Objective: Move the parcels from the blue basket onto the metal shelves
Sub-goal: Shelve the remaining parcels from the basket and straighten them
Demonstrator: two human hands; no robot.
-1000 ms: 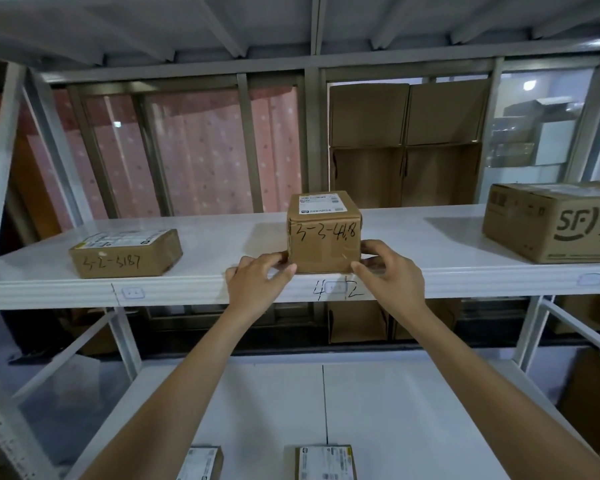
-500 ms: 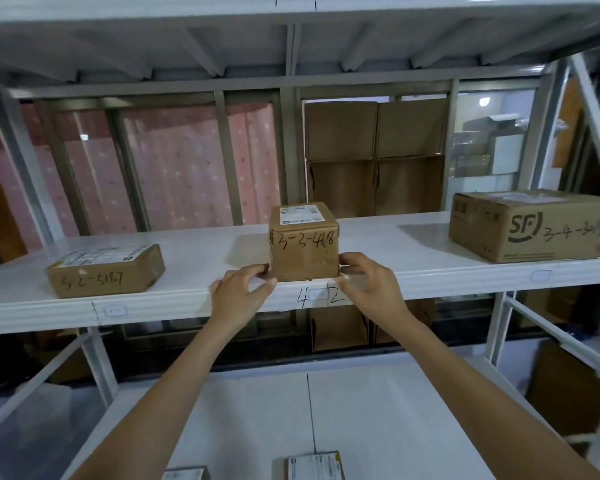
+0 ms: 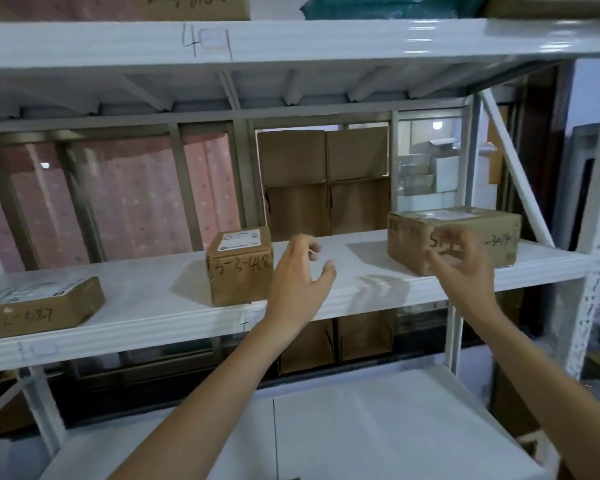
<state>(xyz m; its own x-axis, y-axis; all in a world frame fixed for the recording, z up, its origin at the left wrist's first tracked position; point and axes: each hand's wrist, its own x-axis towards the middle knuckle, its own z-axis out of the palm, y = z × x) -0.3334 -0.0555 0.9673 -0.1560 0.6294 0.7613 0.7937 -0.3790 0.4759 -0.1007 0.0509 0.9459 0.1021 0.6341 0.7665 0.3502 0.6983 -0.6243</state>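
A small brown cube parcel with a white label and black handwriting stands on the white metal shelf, near its front edge. My left hand hovers just right of it, fingers apart, holding nothing. My right hand is raised further right, open and blurred, in front of a larger brown parcel on the same shelf. A flat brown parcel lies at the shelf's left end. The blue basket is out of view.
A higher shelf carries more parcels at the top edge. A lower white shelf spreads below my arms. White uprights and a diagonal brace stand at the right. Stacked cartons and pink curtains show behind the rack.
Both hands have let go of the small cube parcel and drawn away to the right. The view has swung up and right, so the parcels appear further left.
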